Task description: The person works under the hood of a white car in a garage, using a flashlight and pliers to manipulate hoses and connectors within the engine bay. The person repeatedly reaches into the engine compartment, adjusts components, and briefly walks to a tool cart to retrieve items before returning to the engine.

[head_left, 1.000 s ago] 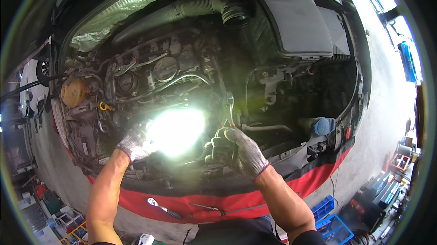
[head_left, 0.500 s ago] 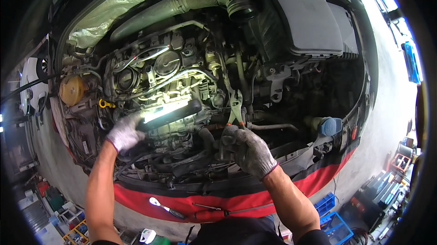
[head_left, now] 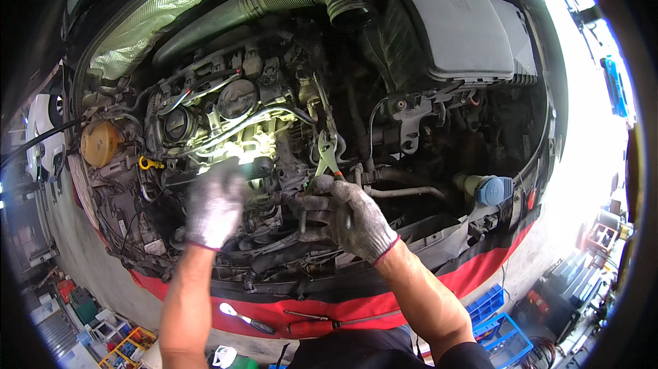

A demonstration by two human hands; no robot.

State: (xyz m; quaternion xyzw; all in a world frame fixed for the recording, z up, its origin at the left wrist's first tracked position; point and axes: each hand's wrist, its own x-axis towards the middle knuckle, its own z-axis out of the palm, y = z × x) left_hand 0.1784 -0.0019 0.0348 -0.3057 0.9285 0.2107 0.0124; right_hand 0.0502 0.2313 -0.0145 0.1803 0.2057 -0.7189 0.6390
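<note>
My right hand [head_left: 353, 222], in a grey-white knit glove, is closed around slip-joint pliers [head_left: 327, 154] with red-orange grips. Their jaws point up, beside pipes to the right of the engine block. My left hand [head_left: 216, 208], gloved too, is over the engine's front and smeared by motion. Just beyond its fingers is a black work light [head_left: 260, 167], lit and throwing light on the engine [head_left: 240, 122]. Whether the fingers grip the light cannot be made out. A yellow dipstick handle [head_left: 149, 163] stands left of that hand.
A red-black cover [head_left: 411, 298] drapes the front edge, bearing a ratchet [head_left: 245, 317] and a red-handled screwdriver [head_left: 312, 327]. An air filter box [head_left: 456, 19] stands back right, a blue-capped filler [head_left: 493, 191] at right, a yellow-orange reservoir [head_left: 101, 143] at left. Blue crates [head_left: 504, 338] sit below right.
My left hand has moved right, and the work light is lower, with less of its bright face showing. My right hand and the pliers have shifted slightly left.
</note>
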